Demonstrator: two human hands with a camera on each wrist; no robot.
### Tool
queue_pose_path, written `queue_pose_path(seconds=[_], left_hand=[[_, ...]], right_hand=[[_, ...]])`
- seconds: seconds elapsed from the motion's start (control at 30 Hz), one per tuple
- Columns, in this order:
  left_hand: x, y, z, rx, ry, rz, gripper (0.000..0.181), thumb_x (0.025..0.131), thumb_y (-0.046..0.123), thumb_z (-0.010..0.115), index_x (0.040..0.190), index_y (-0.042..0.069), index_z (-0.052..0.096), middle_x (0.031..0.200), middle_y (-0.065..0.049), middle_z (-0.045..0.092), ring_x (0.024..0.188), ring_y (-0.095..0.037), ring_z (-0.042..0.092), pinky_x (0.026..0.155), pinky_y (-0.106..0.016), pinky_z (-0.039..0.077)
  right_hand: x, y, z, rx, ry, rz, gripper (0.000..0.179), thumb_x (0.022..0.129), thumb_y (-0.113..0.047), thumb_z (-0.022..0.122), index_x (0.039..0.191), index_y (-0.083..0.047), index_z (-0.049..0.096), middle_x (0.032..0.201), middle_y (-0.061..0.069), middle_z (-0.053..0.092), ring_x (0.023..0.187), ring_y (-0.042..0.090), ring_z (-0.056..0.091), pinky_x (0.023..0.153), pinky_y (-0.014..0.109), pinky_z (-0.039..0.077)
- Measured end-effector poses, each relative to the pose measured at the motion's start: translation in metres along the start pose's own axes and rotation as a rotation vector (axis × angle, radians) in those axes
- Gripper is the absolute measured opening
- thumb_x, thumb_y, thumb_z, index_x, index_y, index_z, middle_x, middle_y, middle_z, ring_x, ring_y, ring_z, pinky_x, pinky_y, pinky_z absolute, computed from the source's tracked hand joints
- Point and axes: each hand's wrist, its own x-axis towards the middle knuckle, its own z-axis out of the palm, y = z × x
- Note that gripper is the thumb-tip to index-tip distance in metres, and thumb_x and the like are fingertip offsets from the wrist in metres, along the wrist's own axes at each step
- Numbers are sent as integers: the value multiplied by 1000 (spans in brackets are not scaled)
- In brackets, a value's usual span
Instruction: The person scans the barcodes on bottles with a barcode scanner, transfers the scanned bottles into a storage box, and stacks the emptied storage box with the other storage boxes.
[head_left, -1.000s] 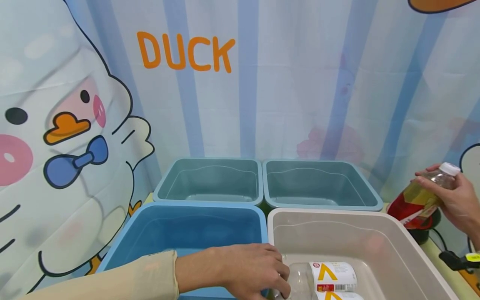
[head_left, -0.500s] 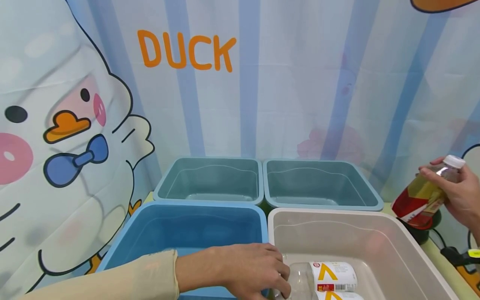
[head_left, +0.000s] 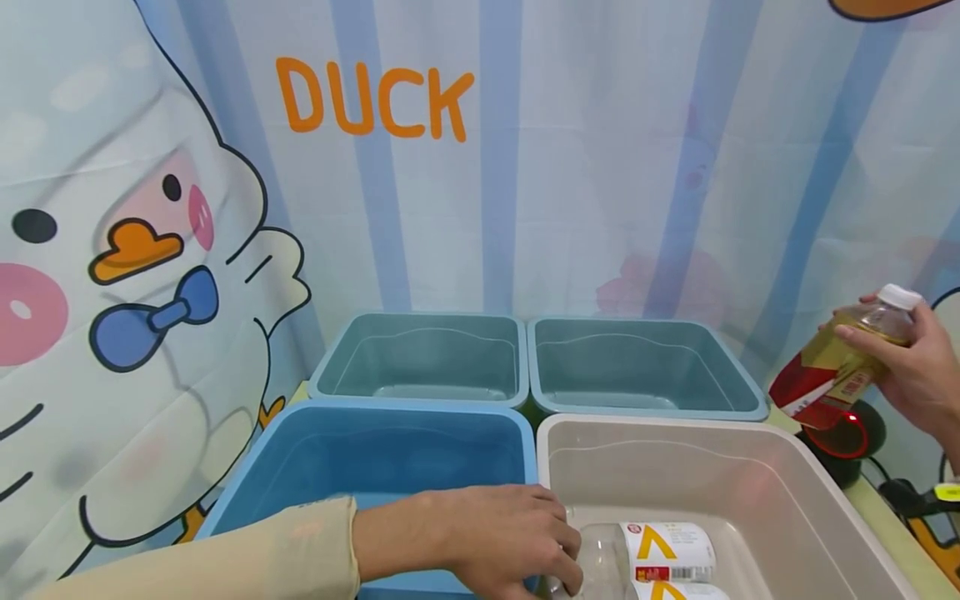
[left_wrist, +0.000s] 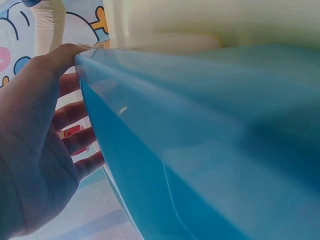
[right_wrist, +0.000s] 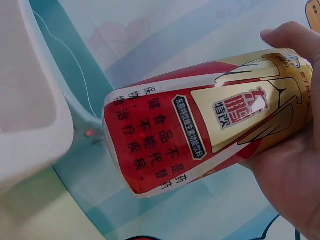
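Observation:
My right hand (head_left: pixel 918 367) grips a drink bottle (head_left: pixel 825 379) by its upper part, cap up and tilted. Its red and gold label (right_wrist: pixel 220 115) faces the right wrist camera. Just below the bottle's base stands a black round device (head_left: pixel 847 437) with a lit red ring. My left hand (head_left: pixel 498 533) rests over the adjoining rims of the blue bin (head_left: pixel 375 407) and the beige bin (head_left: pixel 675 423), fingers bent loosely downward. Close to those fingers, clear bottles (head_left: pixel 667 552) with white labels lie in the beige bin. In the left wrist view, the fingers (left_wrist: pixel 77 142) reach the blue wall's edge.
Two teal bins (head_left: pixel 420 317) (head_left: pixel 637 321) stand side by side behind the front pair. A duck-printed curtain (head_left: pixel 570 167) hangs behind everything. Cables and a black plug-like piece (head_left: pixel 903 497) lie at the right on the pale yellow table (head_left: pixel 885 533).
My right hand has lifted the bottle and shifted it slightly, uncovering more of the black device, whose red ring now shows. The left hand has stayed in place.

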Motion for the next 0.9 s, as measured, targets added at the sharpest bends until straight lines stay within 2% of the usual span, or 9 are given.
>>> queue_pose_path(seconds=[0.13, 0.3, 0.4, 0.5, 0.63, 0.9], left_hand=[[0, 0, -1, -1, -1, 2, 37, 103, 51, 58, 133, 32, 71, 126, 18, 66, 113, 3, 55, 114, -22, 32], [0, 0, -2, -3, -4, 1, 38, 104, 51, 57, 133, 32, 71, 127, 18, 66, 114, 3, 55, 114, -22, 32], [0, 0, -2, -2, -3, 0, 37, 104, 51, 57, 133, 32, 71, 127, 18, 66, 114, 3, 55, 114, -22, 32], [0, 0, -2, -6, -5, -3, 37, 104, 51, 58, 133, 32, 70, 127, 18, 65, 114, 3, 55, 114, -22, 32], [0, 0, -2, -11, -10, -7, 38, 103, 51, 58, 133, 32, 70, 128, 18, 65, 114, 3, 55, 114, -22, 32], [0, 1, -2, 5, -16, -8, 37, 103, 52, 58, 133, 34, 70, 127, 19, 65, 113, 4, 54, 115, -22, 31]], right_hand=[[5, -7, 7, -110, -31, -3, 58, 103, 0, 60, 148, -28, 36, 131, -7, 47, 108, 14, 46, 75, 11, 44], [11, -16, 21, -432, -58, -18, 64, 103, -10, 64, 151, -34, 29, 130, -13, 48, 105, 10, 50, 75, 10, 48], [16, -22, 33, -557, -70, -14, 69, 103, -17, 66, 152, -37, 22, 129, -12, 46, 101, 10, 51, 75, 9, 48], [21, -27, 43, -578, -96, -5, 71, 103, -19, 66, 151, -37, 18, 128, -7, 44, 99, 11, 50, 74, 11, 48], [29, -32, 56, -574, -131, -1, 65, 104, -19, 66, 150, -35, 22, 124, -8, 47, 97, 7, 54, 73, 15, 49], [39, -40, 81, -593, -206, 5, 66, 103, -23, 66, 155, -34, 27, 137, 1, 46, 102, 8, 55, 75, 18, 51]])
